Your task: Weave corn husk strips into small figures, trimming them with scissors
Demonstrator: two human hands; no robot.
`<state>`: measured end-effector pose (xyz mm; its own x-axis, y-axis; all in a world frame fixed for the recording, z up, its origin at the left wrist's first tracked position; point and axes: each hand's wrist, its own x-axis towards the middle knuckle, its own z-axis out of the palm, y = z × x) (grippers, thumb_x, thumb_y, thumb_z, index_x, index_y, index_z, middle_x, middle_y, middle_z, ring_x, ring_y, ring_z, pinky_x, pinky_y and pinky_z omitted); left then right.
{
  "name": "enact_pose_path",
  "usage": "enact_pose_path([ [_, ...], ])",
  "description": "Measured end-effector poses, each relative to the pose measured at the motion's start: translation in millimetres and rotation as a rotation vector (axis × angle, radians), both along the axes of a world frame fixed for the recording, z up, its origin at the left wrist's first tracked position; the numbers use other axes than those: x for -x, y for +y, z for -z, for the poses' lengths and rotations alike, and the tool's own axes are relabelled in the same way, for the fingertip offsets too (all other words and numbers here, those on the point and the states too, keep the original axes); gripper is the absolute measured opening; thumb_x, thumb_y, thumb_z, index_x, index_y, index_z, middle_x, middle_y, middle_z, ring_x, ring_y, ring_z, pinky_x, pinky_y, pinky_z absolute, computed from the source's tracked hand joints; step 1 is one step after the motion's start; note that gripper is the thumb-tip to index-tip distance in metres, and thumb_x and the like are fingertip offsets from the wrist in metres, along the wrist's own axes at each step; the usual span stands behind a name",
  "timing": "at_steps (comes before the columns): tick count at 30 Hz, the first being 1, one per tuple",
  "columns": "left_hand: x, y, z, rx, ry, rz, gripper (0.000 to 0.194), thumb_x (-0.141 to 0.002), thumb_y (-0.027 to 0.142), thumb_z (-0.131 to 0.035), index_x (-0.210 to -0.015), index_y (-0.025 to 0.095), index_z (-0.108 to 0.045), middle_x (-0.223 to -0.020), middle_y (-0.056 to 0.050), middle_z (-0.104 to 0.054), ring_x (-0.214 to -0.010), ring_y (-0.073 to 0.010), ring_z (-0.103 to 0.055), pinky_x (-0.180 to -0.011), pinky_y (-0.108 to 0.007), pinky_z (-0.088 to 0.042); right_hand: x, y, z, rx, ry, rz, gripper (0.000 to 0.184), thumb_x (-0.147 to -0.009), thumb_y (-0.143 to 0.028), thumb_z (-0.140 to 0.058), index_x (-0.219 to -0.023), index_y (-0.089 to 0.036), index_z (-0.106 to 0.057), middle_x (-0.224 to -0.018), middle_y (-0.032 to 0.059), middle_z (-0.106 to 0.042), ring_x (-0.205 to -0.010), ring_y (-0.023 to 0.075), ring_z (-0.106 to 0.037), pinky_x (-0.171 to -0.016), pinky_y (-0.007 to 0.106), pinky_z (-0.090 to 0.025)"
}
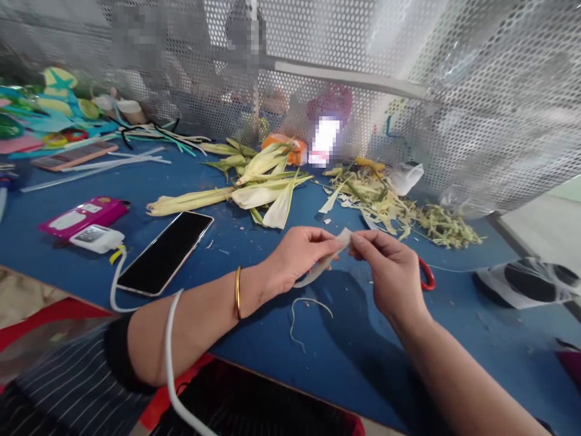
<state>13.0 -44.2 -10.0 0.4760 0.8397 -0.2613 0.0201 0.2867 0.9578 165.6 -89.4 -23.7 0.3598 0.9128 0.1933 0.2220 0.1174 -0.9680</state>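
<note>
A pale strip of corn husk (pixel 314 275) is stretched between my hands above the blue table. My left hand (pixel 302 254) pinches it between thumb and fingers, and the strip's lower end curves down below that hand. At the strip's upper end, the thumb and fingertips of my right hand (pixel 394 266) are closed on it. A thin curled fibre (pixel 293 321) lies on the table just below. Beside my right hand shows the red handle of scissors (pixel 427 275), mostly hidden by the hand. Whole corn husks (pixel 267 188) are heaped behind my left hand.
Shredded husk scraps (pixel 385 197) are piled at the back right. A black-screened phone (pixel 167 254) and a white device (pixel 97 238) with a cable lie left, near a magenta packet (pixel 86 215). A plastic-wrapped dark object (pixel 529 281) sits right. Perforated metal mesh (pixel 318 36) stands behind the table.
</note>
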Motion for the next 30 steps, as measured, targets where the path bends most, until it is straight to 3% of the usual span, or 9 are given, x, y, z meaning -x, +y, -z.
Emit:
enact_pose_path([
  [7, 4, 14, -1.0, -0.035, -0.171, -0.305, 0.020, -0.081, 0.024, -0.066, -0.066, 0.015, -0.057, -0.054, 0.005, -0.051, -0.040, -0.0018, -0.038, -0.038, -0.018, -0.022, 19, -18, 0.8, 0.160, -0.723, -0.665, 0.013, -0.077, -0.021, -0.071, -0.090, -0.021, -0.070, -0.087, 0.0007, -0.066, -0.068, 0.0132, -0.058, -0.062, 0.025, -0.043],
  [10, 3, 14, 2.9, 0.012, -0.163, -0.305, 0.019, -0.077, 0.025, -0.068, -0.065, 0.015, -0.058, -0.052, 0.005, -0.049, -0.040, -0.0023, -0.037, -0.037, -0.018, -0.019, 35, -27, 5.2, 0.133, -0.886, -0.742, 0.011, -0.081, -0.011, -0.064, -0.087, -0.020, -0.066, -0.091, 0.0016, -0.063, -0.073, 0.0129, -0.060, -0.064, 0.023, -0.044],
  [13, 3, 14, 5.9, 0.012, -0.147, -0.306, 0.021, -0.074, 0.029, -0.072, -0.067, 0.015, -0.059, -0.053, 0.005, -0.051, -0.040, -0.0023, -0.035, -0.038, -0.018, -0.020, 31, -23, 1.8, 0.115, -0.855, -0.826, 0.008, -0.081, -0.011, -0.062, -0.079, -0.019, -0.063, -0.083, 0.0004, -0.062, -0.068, 0.0123, -0.058, -0.061, 0.023, -0.044],
  [16, 5, 15, 7.9, -0.008, -0.129, -0.338, 0.022, -0.074, 0.032, -0.072, -0.067, 0.015, -0.058, -0.055, 0.005, -0.053, -0.040, -0.0023, -0.036, -0.038, -0.018, -0.021, -3, -7, -6.1, 0.290, -0.425, -0.944, 0.010, -0.086, -0.024, -0.060, -0.077, -0.021, -0.063, -0.061, -0.0049, -0.056, -0.054, 0.0102, -0.056, -0.052, 0.020, -0.044],
  [18, 5, 15, 9.3, 0.002, -0.103, -0.323, 0.023, -0.074, 0.034, -0.072, -0.070, 0.016, -0.059, -0.057, 0.004, -0.054, -0.041, -0.0031, -0.039, -0.038, -0.018, -0.024, -35, 9, -8.0, 0.369, -0.175, -0.787, 0.019, -0.077, -0.037, -0.070, -0.075, -0.019, -0.064, -0.055, -0.0050, -0.056, -0.047, 0.0117, -0.056, -0.047, 0.023, -0.046],
  [21, 4, 11, 10.8, 0.041, -0.058, -0.224, 0.023, -0.074, 0.036, -0.072, -0.073, 0.016, -0.061, -0.060, 0.002, -0.058, -0.047, -0.0062, -0.050, -0.038, -0.018, -0.025, -77, 30, -4.6, 0.055, -0.063, 0.068, 0.037, -0.072, -0.051, -0.070, -0.082, -0.016, -0.066, -0.069, 0.0051, -0.067, -0.062, 0.0187, -0.064, -0.059, 0.032, -0.052],
  [24, 1, 5, 9.0, 0.037, -0.040, -0.145, 0.019, -0.076, 0.033, -0.069, -0.076, 0.015, -0.062, -0.064, 0.000, -0.063, -0.049, -0.0075, -0.054, -0.038, -0.018, -0.026, -89, 36, -1.1, -0.051, -0.104, 0.318, 0.049, -0.073, -0.048, -0.069, -0.109, -0.016, -0.063, -0.101, 0.0110, -0.067, -0.091, 0.0241, -0.064, -0.078, 0.039, -0.050],
  [26, -1, 0, 5.8, 0.033, -0.037, -0.131, 0.016, -0.077, 0.029, -0.068, -0.074, 0.015, -0.061, -0.065, -0.001, -0.064, -0.049, -0.0080, -0.056, -0.039, -0.018, -0.027, -75, 31, -1.0, -0.097, -0.190, 0.386, 0.048, -0.072, -0.046, -0.071, -0.110, -0.017, -0.065, -0.102, 0.0098, -0.067, -0.093, 0.0243, -0.062, -0.083, 0.039, -0.047],
  [30, -5, -7, 0.4, 0.063, -0.042, -0.122, 0.015, -0.080, 0.026, -0.065, -0.071, 0.015, -0.061, -0.065, -0.002, -0.067, -0.048, -0.0085, -0.057, -0.041, -0.018, -0.031, -21, 11, -1.1, 0.049, -0.077, -0.110, 0.035, -0.076, -0.049, -0.067, -0.091, -0.018, -0.074, -0.075, 0.0041, -0.068, -0.076, 0.0197, -0.061, -0.072, 0.032, -0.048],
])
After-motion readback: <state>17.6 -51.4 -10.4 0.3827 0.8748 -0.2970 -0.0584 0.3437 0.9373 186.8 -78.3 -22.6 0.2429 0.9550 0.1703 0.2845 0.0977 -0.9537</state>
